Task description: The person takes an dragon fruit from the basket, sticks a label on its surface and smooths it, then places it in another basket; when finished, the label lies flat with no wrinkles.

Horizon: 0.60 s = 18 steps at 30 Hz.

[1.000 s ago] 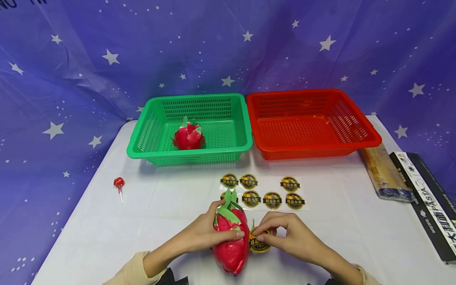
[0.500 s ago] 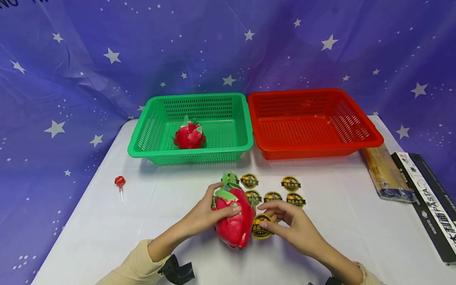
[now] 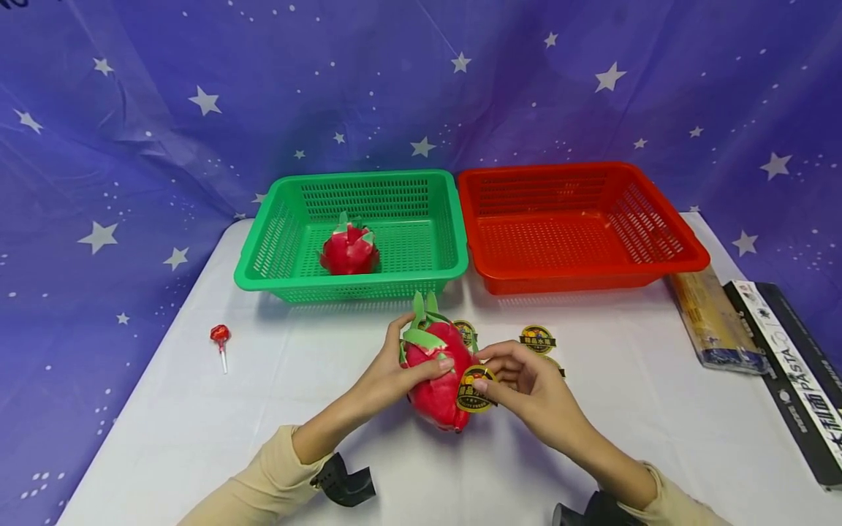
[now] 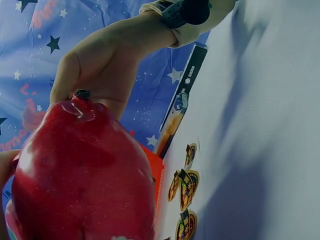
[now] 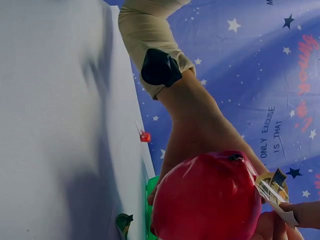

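Note:
A red dragon fruit [image 3: 437,402] with green leaf tips is held above the white table. My left hand [image 3: 384,380] grips it from the left, thumb across its front and fingers behind. My right hand [image 3: 536,387] pinches a round black-and-gold sticker [image 3: 473,394] at the fruit's right side, overlapping it in the head view. From the right wrist, the sticker [image 5: 272,187] shows tilted and slightly curled beside the fruit [image 5: 205,200]. The left wrist view has the fruit's smooth underside [image 4: 85,175] in front. Behind it on the table lie more stickers [image 4: 187,187], partly hidden from the head camera.
At the back, a green basket [image 3: 349,283] holds another dragon fruit [image 3: 350,252]. A red basket [image 3: 592,277] stands against it on the right. Off to the left lies a lollipop [image 3: 220,334]. A yellow packet [image 3: 713,321] and a black-and-white pasta box [image 3: 789,380] lie at the right edge.
Both hands have moved away from the body with the fruit, which now covers part of the sticker sheet. The pinched sticker has shifted from beside the fruit to overlapping its right side.

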### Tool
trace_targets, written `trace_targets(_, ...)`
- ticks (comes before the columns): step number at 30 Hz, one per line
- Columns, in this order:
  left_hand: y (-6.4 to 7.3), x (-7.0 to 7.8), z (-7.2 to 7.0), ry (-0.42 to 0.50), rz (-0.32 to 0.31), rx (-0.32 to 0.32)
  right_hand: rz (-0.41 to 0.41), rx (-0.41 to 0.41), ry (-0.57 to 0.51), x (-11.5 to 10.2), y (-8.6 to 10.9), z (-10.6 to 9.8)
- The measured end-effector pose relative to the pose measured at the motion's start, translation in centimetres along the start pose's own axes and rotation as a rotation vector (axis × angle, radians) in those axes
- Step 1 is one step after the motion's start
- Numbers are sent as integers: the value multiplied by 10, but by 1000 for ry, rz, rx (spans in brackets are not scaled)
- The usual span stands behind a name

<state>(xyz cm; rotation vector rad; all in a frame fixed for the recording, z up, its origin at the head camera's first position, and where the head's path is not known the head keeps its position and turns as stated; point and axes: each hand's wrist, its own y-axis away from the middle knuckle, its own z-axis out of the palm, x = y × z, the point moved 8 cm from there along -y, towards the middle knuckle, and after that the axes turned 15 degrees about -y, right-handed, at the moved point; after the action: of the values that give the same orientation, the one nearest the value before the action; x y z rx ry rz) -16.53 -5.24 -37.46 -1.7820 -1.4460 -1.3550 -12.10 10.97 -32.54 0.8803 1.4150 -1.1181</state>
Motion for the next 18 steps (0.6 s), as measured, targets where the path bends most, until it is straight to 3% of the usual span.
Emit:
trace_targets(12,0,2,-2,64,42,11,172,40,-71,17,-7,-5)
trace_targets(18,0,2,-2,82,48,7,172,52,-48,19,-8,-5)
